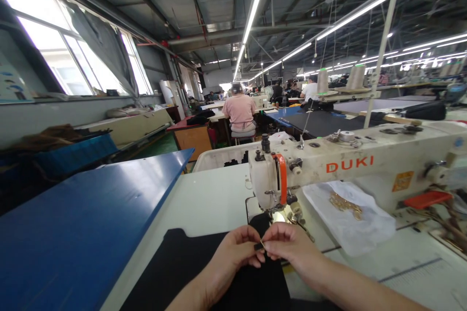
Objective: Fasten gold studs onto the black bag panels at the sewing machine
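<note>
Both hands meet in front of the sewing machine's needle area, above a large piece of black fabric (175,265). In my left hand (233,252) a short black strip (258,247) is pinched between thumb and fingers. My right hand (292,248) pinches a small, thin gold-coloured metal piece (262,243) against the end of that strip; its full shape is hidden by the fingertips. Just behind the hands stands the head of the white sewing machine (266,182). Part of the black fabric reaches up close to the needle.
On the machine bed to the right lies a white plastic bag (375,233) with several gold metal pieces (345,204) on it. A red tray (426,199) sits farther right. A blue table (91,214) adjoins on the left. Beyond the machine table is a white bin (209,160); a person (239,112) sits ahead.
</note>
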Demonstrator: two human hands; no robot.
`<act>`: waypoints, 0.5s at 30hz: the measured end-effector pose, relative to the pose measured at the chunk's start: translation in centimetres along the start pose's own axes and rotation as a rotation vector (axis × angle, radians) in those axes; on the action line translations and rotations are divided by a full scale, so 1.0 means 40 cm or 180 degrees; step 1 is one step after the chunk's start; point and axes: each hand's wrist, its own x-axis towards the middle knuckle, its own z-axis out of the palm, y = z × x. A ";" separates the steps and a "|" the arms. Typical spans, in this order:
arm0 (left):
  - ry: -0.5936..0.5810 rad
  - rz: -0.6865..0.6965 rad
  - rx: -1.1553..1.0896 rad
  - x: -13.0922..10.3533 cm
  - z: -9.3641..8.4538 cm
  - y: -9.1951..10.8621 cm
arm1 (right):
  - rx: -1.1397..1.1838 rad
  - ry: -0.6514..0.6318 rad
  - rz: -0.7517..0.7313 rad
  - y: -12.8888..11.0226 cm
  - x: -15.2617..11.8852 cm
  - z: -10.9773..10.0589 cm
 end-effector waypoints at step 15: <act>0.0659 0.0433 0.0728 0.018 -0.005 -0.030 | -0.1703 0.0126 -0.1236 -0.003 -0.033 -0.003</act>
